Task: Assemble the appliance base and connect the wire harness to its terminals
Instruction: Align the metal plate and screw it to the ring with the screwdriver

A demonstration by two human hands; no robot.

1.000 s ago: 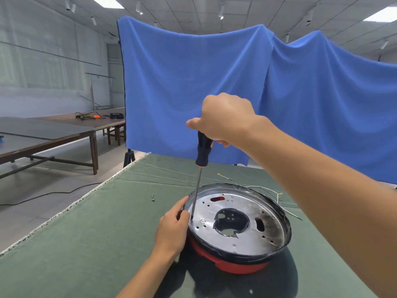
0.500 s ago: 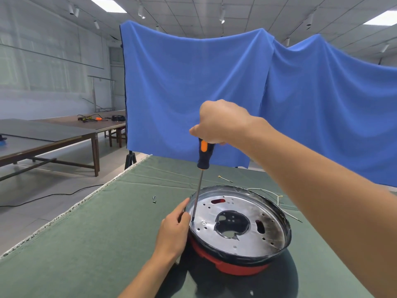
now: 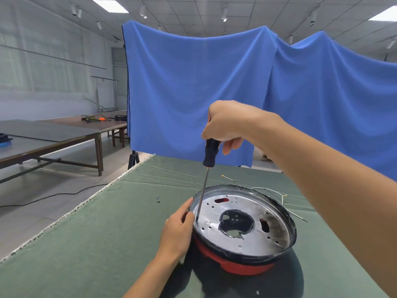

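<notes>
Base (image 3: 247,254) of the appliance sits on the green cloth table (image 3: 96,244) right in front of me, red shell underneath, dark rim on top. Inside the rim lies a silver metal plate (image 3: 253,239) with a big ragged hole in the middle, a couple of red-showing slots and lots of small holes. One little screw head (image 3: 208,222) shows on the plate near the left edge. My right hand (image 3: 227,123) is curled round the black handle of the screwdriver (image 3: 205,181), held nearly upright, with its tip down on the plate just inside the left rim. My left hand (image 3: 178,231) rests against the left side of the rim, fingertips right beside the shaft. Thin wires (image 3: 279,194) trail off behind the base, and a few loose screws (image 3: 158,198) lie on the cloth to the left.
</notes>
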